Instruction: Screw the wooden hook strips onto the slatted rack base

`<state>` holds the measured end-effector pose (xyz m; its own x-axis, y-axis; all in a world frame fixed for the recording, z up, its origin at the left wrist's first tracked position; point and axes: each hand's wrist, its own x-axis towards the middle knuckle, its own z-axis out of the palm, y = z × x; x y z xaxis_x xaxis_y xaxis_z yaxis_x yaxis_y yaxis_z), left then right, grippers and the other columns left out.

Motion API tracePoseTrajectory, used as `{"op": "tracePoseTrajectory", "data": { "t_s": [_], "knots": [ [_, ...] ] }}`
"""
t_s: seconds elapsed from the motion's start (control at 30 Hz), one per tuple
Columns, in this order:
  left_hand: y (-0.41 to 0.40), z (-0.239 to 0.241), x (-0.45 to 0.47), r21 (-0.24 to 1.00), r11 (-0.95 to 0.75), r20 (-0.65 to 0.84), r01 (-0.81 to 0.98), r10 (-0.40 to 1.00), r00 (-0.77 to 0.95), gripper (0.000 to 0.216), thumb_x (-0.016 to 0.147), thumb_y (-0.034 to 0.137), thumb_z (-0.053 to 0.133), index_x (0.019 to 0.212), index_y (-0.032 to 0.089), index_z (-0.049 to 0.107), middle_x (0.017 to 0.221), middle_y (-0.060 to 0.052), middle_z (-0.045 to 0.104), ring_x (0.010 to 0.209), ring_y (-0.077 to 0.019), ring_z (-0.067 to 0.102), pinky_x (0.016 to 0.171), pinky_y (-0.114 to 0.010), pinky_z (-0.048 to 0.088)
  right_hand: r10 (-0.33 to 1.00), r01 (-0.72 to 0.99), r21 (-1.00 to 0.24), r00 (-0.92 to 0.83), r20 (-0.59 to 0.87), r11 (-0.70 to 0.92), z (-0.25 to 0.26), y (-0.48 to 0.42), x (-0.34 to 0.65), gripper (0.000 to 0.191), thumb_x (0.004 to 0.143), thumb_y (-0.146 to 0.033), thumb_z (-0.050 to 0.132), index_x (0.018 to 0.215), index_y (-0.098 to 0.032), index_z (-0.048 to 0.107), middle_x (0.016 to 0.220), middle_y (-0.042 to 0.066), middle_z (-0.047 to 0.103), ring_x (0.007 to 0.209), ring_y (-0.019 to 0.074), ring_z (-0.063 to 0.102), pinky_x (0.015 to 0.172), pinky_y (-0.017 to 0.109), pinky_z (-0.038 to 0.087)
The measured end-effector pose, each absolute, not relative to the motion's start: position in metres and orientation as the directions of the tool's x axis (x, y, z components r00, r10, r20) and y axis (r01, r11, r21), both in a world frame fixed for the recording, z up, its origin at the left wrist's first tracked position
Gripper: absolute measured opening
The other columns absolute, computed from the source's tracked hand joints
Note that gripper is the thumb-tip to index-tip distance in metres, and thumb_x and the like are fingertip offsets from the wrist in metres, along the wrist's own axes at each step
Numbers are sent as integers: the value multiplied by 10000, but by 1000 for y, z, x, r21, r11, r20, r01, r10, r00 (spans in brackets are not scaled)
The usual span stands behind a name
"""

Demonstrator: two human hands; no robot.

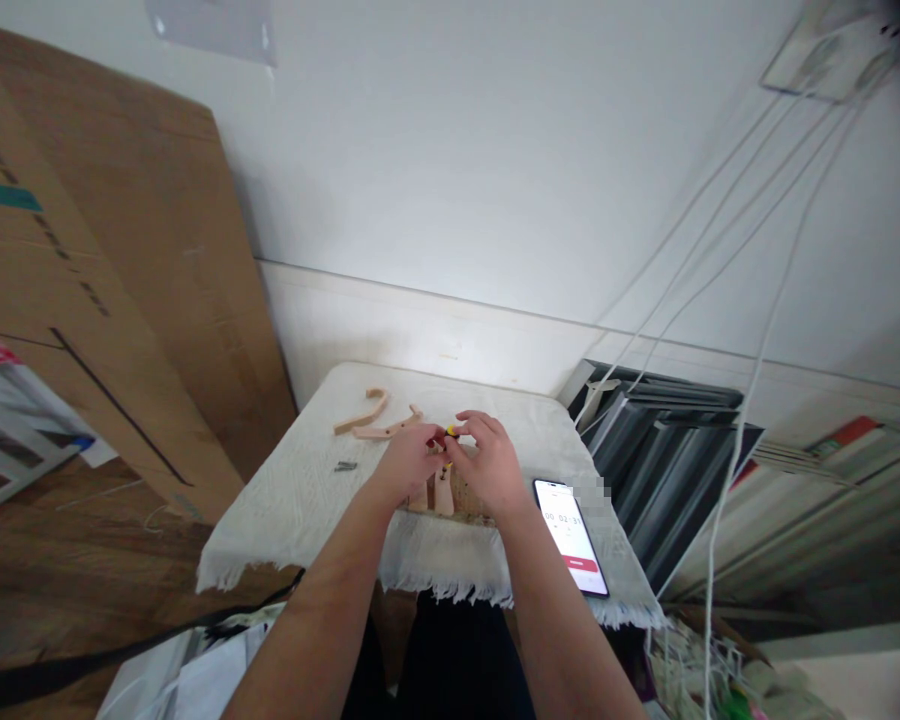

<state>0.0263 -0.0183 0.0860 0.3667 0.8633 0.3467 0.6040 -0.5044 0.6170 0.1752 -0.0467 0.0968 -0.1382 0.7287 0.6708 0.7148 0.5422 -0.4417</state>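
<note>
Pale wooden block pieces (442,494) stand upright on the white fringed cloth-covered table (300,500), tucked right beneath your two hands. Your right hand (491,465) pinches a small yellow-tipped part (450,431) just above them. Your left hand (409,462) curls in from the other side, touching, but I cannot tell its hold. Curved wooden strips (375,418) lie apart, leftward and farther off, nearer your left hand.

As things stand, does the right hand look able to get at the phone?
Probably yes: the phone lies uncovered on the cloth just beside the right hand, nothing between them.
</note>
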Motion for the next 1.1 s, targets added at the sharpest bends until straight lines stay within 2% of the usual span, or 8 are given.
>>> {"op": "tracePoseTrajectory", "data": {
  "t_s": [0.1,0.17,0.27,0.4,0.53,0.73,0.9,1.1],
  "knots": [
    [-19,87,27,618,-519,331,590,853,404,72,747,177,615,770,150,678,704,-23,663,681,-170,585,628,-256,410,752,719,-451,-150,642,528,95,-47,176,53,827,-174,593,847,-216,618,869,64,640,875,232,587,796,388,490],
    [-20,87,26,627,-523,329,578,850,412,109,750,182,616,831,159,685,735,-16,679,700,-166,597,642,-251,420,755,747,-441,-122,644,497,94,-47,176,20,834,-210,601,833,-215,620,837,65,613,854,238,577,768,391,491],
    [-21,85,25,641,-505,336,578,862,380,181,744,205,635,912,159,683,820,-29,702,750,-169,609,682,-255,435,726,751,-428,-97,681,502,93,-48,177,20,828,-206,607,840,-220,612,934,81,621,917,243,571,810,403,483],
    [-21,83,24,632,-514,326,580,856,402,84,746,194,625,780,152,689,742,-25,690,707,-159,593,668,-250,421,717,731,-414,-147,682,543,95,-50,177,96,816,-131,582,841,-222,597,921,59,656,903,229,574,834,394,470],
    [-21,85,24,615,-535,324,579,841,433,83,749,200,613,737,159,684,653,-4,646,649,-151,560,628,-248,400,744,771,-425,-93,662,474,95,-49,176,47,828,-205,607,781,-211,606,803,56,607,830,233,561,769,388,476],
    [-21,85,26,623,-516,333,588,855,397,113,756,247,630,789,154,685,729,-23,680,683,-160,579,629,-253,407,720,731,-432,-116,684,528,100,-53,177,47,830,-192,596,800,-215,623,954,85,640,929,233,576,850,403,469],
    [-21,86,25,617,-521,316,589,850,421,117,753,224,611,795,158,698,692,-15,674,667,-165,585,637,-260,415,738,743,-415,-154,657,525,101,-54,179,95,823,-152,572,860,-217,630,864,66,661,875,237,573,818,408,469],
    [-21,88,25,620,-506,350,600,863,365,126,755,218,620,826,146,695,765,-36,683,692,-173,576,630,-264,405,745,746,-416,-158,648,520,98,-50,174,62,825,-180,601,880,-191,628,900,84,655,906,248,563,825,416,473]
  ]
}}
